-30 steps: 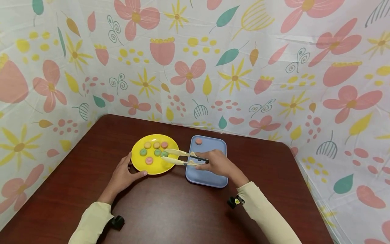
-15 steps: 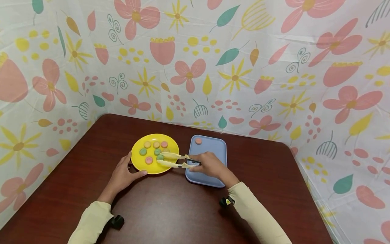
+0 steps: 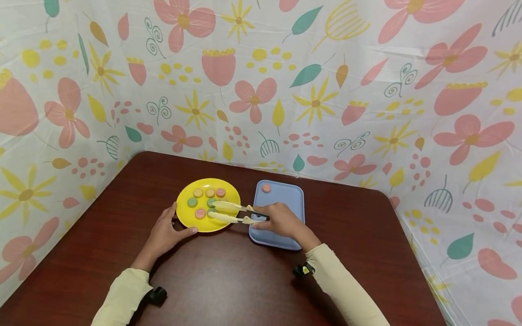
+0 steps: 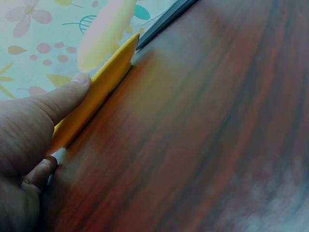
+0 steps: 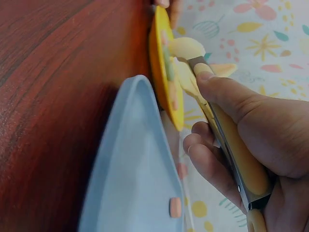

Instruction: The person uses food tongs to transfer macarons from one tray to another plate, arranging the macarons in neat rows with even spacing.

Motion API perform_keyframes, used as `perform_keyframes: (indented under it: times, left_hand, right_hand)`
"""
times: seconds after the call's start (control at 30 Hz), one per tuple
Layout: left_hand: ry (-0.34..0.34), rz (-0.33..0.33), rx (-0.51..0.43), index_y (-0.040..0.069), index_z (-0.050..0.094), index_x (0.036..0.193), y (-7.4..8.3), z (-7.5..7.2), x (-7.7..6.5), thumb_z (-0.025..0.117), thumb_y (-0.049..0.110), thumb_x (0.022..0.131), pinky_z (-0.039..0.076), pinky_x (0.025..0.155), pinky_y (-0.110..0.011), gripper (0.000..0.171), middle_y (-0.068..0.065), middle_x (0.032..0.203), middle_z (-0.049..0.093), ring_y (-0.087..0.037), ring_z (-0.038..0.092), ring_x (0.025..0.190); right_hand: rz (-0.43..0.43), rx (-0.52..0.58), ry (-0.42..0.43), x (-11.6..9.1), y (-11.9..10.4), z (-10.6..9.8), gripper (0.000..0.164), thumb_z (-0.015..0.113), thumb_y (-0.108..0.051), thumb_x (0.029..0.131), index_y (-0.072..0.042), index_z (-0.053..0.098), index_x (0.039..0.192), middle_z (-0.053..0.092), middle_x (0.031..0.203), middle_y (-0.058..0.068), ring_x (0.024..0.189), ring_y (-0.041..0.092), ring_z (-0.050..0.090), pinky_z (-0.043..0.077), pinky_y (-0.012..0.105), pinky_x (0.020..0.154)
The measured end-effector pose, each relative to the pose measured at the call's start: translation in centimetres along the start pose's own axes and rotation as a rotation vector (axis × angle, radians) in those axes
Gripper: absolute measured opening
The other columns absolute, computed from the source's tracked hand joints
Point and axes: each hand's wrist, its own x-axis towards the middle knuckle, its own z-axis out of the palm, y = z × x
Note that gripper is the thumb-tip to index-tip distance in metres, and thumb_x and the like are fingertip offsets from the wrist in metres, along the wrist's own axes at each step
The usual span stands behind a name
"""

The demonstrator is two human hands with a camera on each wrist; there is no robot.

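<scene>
A yellow plate [image 3: 189, 222] holds several macarons in pink, cream and green. My left hand [image 3: 163, 232] grips its left rim, thumb along the near edge; the left wrist view shows that thumb [image 4: 70, 99] on the rim and a fingertip lower down. My right hand [image 3: 281, 221] holds cream-tipped tongs [image 3: 228, 207], which reach over the plate from the right. Their tips are spread at a green macaron [image 3: 210, 212], partly hidden by the lower tip; whether they squeeze it I cannot tell. In the right wrist view, thumb and fingers wrap the tongs' handle [image 5: 236, 150].
Right of the plate lies a blue rectangular tray [image 3: 295, 194], partly under my right hand. One pink-orange macaron [image 3: 266, 188] sits in its far left corner. The brown table [image 3: 212, 280] ends at a flower-printed cloth [image 3: 253, 122] behind.
My right hand and the tongs have shifted left, deeper over the plate. The green macaron at their tips has slid left and slightly nearer. My left hand stays put on the rim.
</scene>
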Motion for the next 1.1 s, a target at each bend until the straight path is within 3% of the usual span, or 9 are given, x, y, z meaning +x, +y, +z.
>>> perform_keyframes:
  times: [0.13,0.27,0.37,0.53,0.67,0.77,0.9,1.0,1.1]
  left_hand:
    - [0.0,0.004,0.002,-0.003,0.012,0.162,0.0,0.0,0.0,0.083,0.057,0.08,0.047,0.095,-0.05,0.123,-0.028,0.155,0.032,-0.033,0.051,0.117]
    - [-0.002,0.005,0.006,-0.003,0.012,0.162,0.0,-0.1,0.0,0.083,0.057,0.08,0.047,0.094,-0.05,0.124,-0.028,0.155,0.032,-0.034,0.051,0.118]
    - [0.003,0.006,0.007,-0.002,0.012,0.162,0.1,-0.1,-0.1,0.083,0.057,0.08,0.047,0.094,-0.051,0.124,-0.028,0.154,0.032,-0.034,0.051,0.118]
    - [0.006,0.013,0.006,-0.003,0.013,0.162,0.1,-0.1,-0.1,0.082,0.057,0.08,0.047,0.095,-0.051,0.123,-0.028,0.155,0.032,-0.034,0.051,0.117]
    - [0.001,0.011,0.006,-0.003,0.012,0.162,0.2,-0.1,-0.1,0.082,0.057,0.081,0.048,0.095,-0.051,0.123,-0.029,0.155,0.032,-0.034,0.051,0.118]
    - [0.002,0.01,0.005,-0.003,0.012,0.162,0.2,-0.1,-0.1,0.082,0.057,0.081,0.047,0.095,-0.051,0.123,-0.029,0.154,0.032,-0.035,0.051,0.117]
    - [0.003,0.011,0.001,-0.002,0.012,0.162,0.2,-0.1,-0.1,0.082,0.058,0.08,0.047,0.095,-0.051,0.123,-0.028,0.155,0.032,-0.035,0.05,0.118]
    - [0.003,0.009,-0.002,-0.001,0.012,0.163,0.2,0.0,-0.1,0.081,0.059,0.08,0.048,0.096,-0.052,0.124,-0.028,0.155,0.032,-0.035,0.05,0.12]
    - [0.003,0.004,0.0,-0.001,0.012,0.163,0.2,0.1,-0.1,0.081,0.06,0.08,0.048,0.097,-0.052,0.124,-0.028,0.154,0.032,-0.036,0.051,0.12]
  right_hand:
    - [0.012,0.02,0.031,-0.7,0.1,-1.5,0.056,0.078,-0.034,0.091,-0.015,0.064,0.142,0.077,0.106,0.004,0.065,0.008,0.054,0.043,0.025,0.06]
    - [0.036,0.024,0.064,-1.7,0.7,-3.6,0.059,0.078,-0.037,0.091,-0.013,0.062,0.143,0.075,0.089,0.001,0.055,0.004,0.042,0.04,0.024,0.056]
    - [0.078,-0.001,0.079,-2.4,1.4,-5.0,0.062,0.076,-0.039,0.092,-0.011,0.059,0.144,0.063,0.068,-0.002,0.052,0.007,0.035,0.037,0.026,0.054]
    - [0.19,-0.059,0.114,-3.6,3.2,-6.3,0.063,0.077,-0.039,0.092,-0.009,0.059,0.144,0.051,0.061,-0.003,0.059,0.013,0.04,0.037,0.03,0.057]
    - [0.304,-0.065,0.133,-4.6,5.0,-6.4,0.066,0.077,-0.039,0.092,-0.01,0.056,0.147,0.064,0.075,0.004,0.067,0.016,0.048,0.039,0.032,0.062]
    - [0.359,-0.069,0.14,-5.3,6.3,-6.1,0.067,0.077,-0.04,0.092,-0.008,0.056,0.146,0.073,0.101,0.015,0.076,0.02,0.055,0.043,0.035,0.067]
    - [0.388,-0.076,0.141,-5.9,7.5,-5.7,0.064,0.077,-0.038,0.092,-0.004,0.058,0.144,0.068,0.127,0.022,0.095,0.029,0.066,0.051,0.044,0.077]
    - [0.398,-0.075,0.142,-6.2,8.2,-5.4,0.063,0.077,-0.036,0.093,-0.003,0.059,0.143,0.064,0.134,0.024,0.108,0.036,0.067,0.053,0.05,0.084]
    - [0.403,-0.074,0.141,-6.4,8.7,-5.0,0.064,0.077,-0.036,0.093,-0.002,0.058,0.143,0.063,0.135,0.024,0.109,0.038,0.066,0.052,0.051,0.085]
